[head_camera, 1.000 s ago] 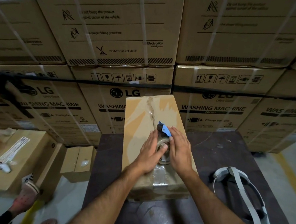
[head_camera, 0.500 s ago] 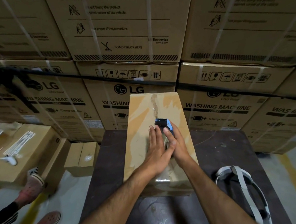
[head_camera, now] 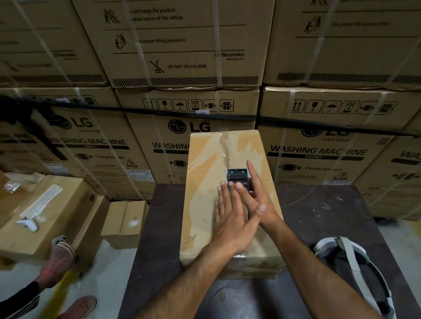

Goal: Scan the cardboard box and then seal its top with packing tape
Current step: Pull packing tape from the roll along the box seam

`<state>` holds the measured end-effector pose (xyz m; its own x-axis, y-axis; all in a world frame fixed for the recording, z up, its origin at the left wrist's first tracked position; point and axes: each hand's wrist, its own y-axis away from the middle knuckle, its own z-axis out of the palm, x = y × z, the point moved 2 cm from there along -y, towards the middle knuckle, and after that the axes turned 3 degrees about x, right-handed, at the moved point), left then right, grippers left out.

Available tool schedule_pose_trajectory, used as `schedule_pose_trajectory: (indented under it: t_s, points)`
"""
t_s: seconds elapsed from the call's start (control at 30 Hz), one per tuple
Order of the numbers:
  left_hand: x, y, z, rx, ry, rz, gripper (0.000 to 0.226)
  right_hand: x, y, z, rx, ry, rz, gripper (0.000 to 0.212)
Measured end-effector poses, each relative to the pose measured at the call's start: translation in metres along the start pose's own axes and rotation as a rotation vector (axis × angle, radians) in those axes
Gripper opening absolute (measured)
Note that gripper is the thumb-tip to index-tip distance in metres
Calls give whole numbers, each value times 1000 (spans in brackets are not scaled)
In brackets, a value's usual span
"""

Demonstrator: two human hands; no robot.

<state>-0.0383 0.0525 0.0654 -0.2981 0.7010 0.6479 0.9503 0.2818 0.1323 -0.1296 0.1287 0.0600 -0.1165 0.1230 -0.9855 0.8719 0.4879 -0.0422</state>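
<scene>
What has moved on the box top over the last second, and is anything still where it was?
The tape dispenser has travelled along the centre seam toward the far end of the cardboard box. The right hand pushes it, keeping its grip; the left hand slid forward behind, flat on the tape. Box, dark table and white headset stayed put.

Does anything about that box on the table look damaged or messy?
Yes. The box has a ragged, torn strip along its top seam ahead of the tape dispenser, and pale patches where the surface looks peeled.
</scene>
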Motion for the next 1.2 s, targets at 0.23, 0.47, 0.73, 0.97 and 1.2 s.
schedule_pose_trajectory:
  t_s: [0.23,0.47,0.73,0.97,1.2]
  points:
    - [0,-1,5,44,26,8,104,2,0,-23,120,431,-354,50]
    - [1,0,4,61,43,19,103,-6,7,-34,149,657,-480,33]
    - [0,3,6,72,36,10,109,-17,4,-36,224,855,-588,21]
    - [2,3,6,73,29,14,97,-16,0,-36,248,1035,-793,20]
    - [-4,3,9,113,23,-4,91,-26,-5,-37,279,1076,-960,9]
